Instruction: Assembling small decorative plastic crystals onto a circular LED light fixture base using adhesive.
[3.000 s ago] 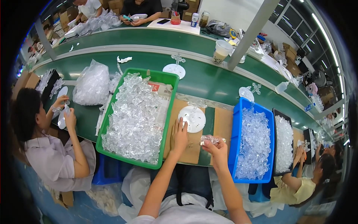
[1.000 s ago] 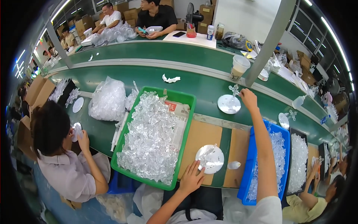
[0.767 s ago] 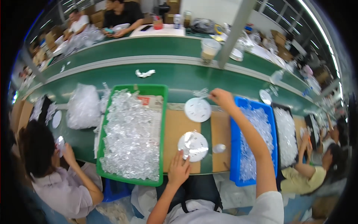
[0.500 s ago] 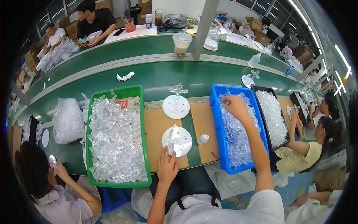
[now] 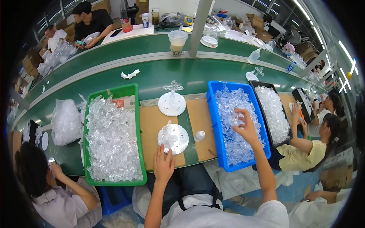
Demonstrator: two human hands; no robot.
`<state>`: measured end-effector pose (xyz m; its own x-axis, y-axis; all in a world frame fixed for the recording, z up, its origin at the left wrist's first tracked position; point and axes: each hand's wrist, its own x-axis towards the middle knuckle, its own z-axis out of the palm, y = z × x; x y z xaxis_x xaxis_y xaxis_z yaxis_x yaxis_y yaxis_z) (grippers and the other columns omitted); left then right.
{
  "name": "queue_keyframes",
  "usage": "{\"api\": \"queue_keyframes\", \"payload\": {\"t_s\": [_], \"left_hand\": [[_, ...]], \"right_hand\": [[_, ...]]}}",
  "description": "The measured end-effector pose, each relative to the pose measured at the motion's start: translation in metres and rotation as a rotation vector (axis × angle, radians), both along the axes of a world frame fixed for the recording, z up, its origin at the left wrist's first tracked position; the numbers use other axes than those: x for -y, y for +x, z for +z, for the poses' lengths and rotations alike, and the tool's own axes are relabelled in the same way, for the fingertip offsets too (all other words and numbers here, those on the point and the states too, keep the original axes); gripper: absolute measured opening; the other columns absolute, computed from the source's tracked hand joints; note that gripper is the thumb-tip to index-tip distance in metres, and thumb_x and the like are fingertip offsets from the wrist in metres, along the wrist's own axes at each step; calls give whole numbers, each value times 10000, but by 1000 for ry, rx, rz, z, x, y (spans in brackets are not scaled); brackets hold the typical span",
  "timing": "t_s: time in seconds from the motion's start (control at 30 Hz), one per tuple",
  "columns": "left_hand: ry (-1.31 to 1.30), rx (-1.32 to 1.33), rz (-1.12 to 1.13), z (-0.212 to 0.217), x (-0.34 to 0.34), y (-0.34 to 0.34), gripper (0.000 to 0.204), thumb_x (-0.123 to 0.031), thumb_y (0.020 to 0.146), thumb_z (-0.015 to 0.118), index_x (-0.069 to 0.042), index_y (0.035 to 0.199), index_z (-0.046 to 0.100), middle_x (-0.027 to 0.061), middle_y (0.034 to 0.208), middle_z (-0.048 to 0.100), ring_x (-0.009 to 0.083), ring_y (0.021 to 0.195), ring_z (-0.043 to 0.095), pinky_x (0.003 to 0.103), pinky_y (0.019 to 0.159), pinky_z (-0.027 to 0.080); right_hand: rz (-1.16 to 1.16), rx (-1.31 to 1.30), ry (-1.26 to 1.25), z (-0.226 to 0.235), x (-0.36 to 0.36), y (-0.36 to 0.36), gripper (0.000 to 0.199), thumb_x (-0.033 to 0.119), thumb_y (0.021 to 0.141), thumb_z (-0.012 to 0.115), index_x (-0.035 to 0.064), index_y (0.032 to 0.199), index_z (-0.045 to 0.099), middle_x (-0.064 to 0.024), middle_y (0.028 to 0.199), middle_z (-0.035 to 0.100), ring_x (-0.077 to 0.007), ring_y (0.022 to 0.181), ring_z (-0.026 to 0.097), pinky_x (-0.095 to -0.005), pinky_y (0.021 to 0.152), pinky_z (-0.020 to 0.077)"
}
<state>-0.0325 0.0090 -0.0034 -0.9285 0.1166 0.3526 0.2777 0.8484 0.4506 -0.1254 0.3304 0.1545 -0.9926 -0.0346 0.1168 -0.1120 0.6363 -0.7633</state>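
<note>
Assembly at a green table [image 5: 193, 155], clock directions taken from the centre of the near white disc [image 5: 178, 141]. The disc, flat, round and glossy, with small dark marks, rests partly on a tan cardboard sheet [image 5: 149, 123]; a slender clear piece [image 5: 166, 131] lies over its ten o'clock side. The left hand [image 5: 164, 165] is open at seven o'clock, its fingers extended and fingertips touching the disc's rim. The right hand [image 5: 247, 127], at three o'clock, has fingers and thumb curled above a blue bin [image 5: 217, 131] heaped with glassy, faceted clear pieces [image 5: 237, 146]; whether it grips one of these cannot be told against the transparent heap.

At twelve o'clock lies a far white disc [image 5: 171, 109], bearing at its far edge a transparent cross [image 5: 173, 87] with ornate, lobed arms. Just beside the near disc at three o'clock stands a small white bottle [image 5: 199, 135], smooth and squat, with a tapered tip. At nine o'clock, a rectangular green tray [image 5: 141, 154] contains a dense mound of clear, knobbly parts [image 5: 112, 148] and a sheet of printed paper [image 5: 130, 109]; beyond it sits a wrinkled, translucent plastic bag [image 5: 66, 123].
</note>
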Motion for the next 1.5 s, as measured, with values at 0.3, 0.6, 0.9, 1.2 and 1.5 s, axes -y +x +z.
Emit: {"api": "queue_keyframes", "payload": {"t_s": [0.3,0.6,0.9,1.2,1.5], "left_hand": [[89,23,-26,9,-2,-5,378,-168,820,596,-33,1173,573,234,1348,395,402,1251,371,482,1030,298],[115,31,-26,7,0,-4,368,-154,813,598,-27,1158,580,230,1354,390,393,1256,370,481,1024,306],[87,51,-27,6,1,-3,393,-189,837,575,-57,1207,555,212,1381,373,352,1294,343,476,1035,295],[85,47,-23,6,1,-2,380,-170,823,591,-42,1181,566,215,1373,379,371,1282,348,479,1037,291],[118,36,-34,10,0,-6,354,-131,814,603,-23,1150,572,216,1370,378,391,1267,354,477,1033,294]], "right_hand": [[-96,189,-290,-77,163,53,491,169,651,829,17,980,497,-78,881,574,-88,644,516,-211,553,430],[-8,-72,-178,-121,177,42,384,218,683,784,15,920,561,-118,845,552,-211,604,554,-335,563,460],[-27,-48,-102,-115,167,26,202,138,716,752,2,784,619,-89,714,568,-160,614,542,-276,548,443],[62,-105,-20,-112,177,26,217,164,721,753,20,733,592,-88,703,542,-194,591,553,-293,539,449],[73,-176,-81,-133,167,25,222,192,732,738,44,764,576,-95,725,506,-239,585,539,-338,533,436]]}}
